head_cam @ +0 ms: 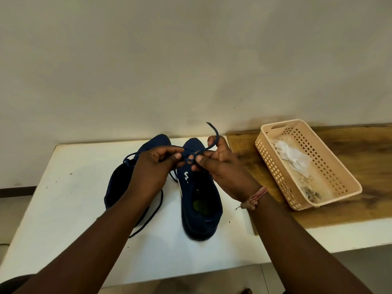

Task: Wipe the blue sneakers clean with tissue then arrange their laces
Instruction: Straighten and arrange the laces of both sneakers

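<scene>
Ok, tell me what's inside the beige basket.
The basket on the wooden board holds crumpled white tissue toward its far end and darker, soiled bits near its close end. The near wall hides part of the floor.

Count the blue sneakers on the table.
2. The left sneaker lies partly under the left hand; the right sneaker stands beside it, below the right hand. Both sit on the white table.
</scene>
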